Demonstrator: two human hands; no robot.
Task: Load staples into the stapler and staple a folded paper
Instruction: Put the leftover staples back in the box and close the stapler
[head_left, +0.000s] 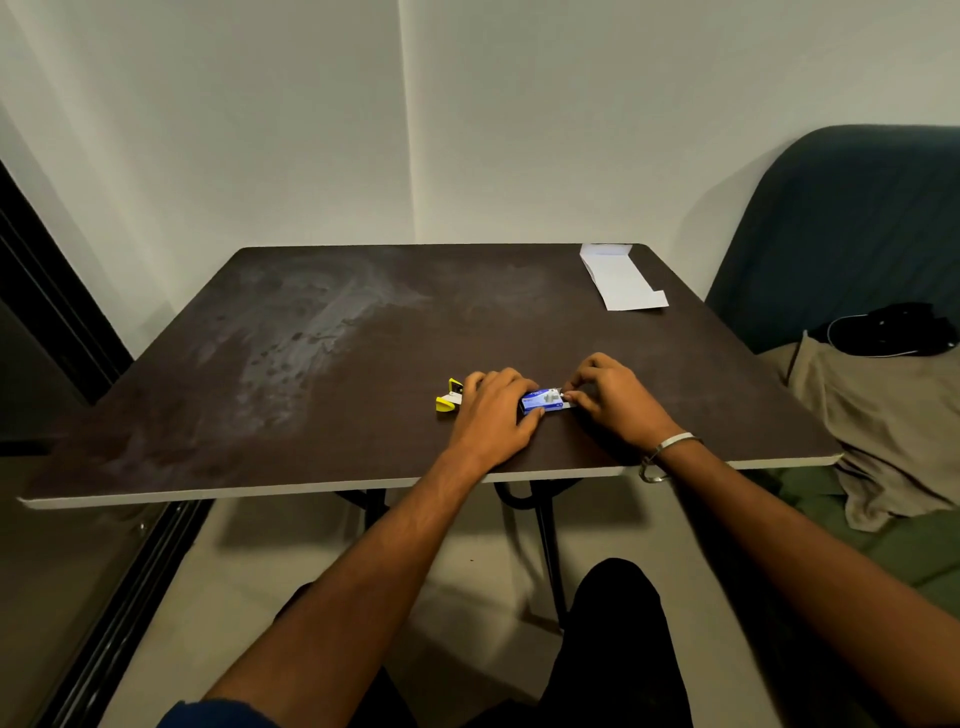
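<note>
Yellow stapler (448, 401), blue staple box (540, 401), folded paper (621, 280).

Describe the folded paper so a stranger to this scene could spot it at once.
Start at the dark brown table and look to its far right corner, beside the blue-green chair. The folded paper lies flat there, well away from both hands. It is the only white thing on the tabletop, long and narrow, with a small notched tab at its near end.

Your left hand (493, 410) covers most of the yellow stapler (450, 399); the blue staple box (540, 401) print is too small to read, and your fingers hide its ends
</note>
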